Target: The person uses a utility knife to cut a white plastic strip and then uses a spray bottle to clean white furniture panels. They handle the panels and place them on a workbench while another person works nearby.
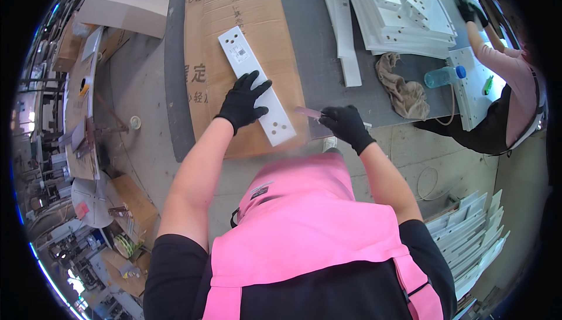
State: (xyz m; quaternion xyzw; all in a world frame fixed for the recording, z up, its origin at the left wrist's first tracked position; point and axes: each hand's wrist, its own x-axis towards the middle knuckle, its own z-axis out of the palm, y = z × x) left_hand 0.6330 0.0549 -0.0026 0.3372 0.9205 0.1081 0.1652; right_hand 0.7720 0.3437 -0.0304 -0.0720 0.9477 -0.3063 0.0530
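Observation:
A long white panel (pixel 257 86) with small round holes at both ends and a label near its far end lies slantwise on a cardboard sheet (pixel 257 24). My left hand (pixel 243 101), in a black glove, rests across the panel's middle with fingers spread. Just right of the panel's near end, my right hand (pixel 346 127), also gloved in black, is closed around a thin flat tool with a pinkish blade (pixel 307 111). The blade points left toward the panel and is slightly blurred, so its exact kind is unclear. It appears apart from the panel.
Stacked white panels (pixel 404 30) fill the table's far right, beside a crumpled brown rag (pixel 404 89) and a blue-capped bottle (pixel 442 77). Another person (pixel 515 86) works at the right. More white strips (pixel 474 244) stand low at right; a cluttered bench (pixel 82 109) lies left.

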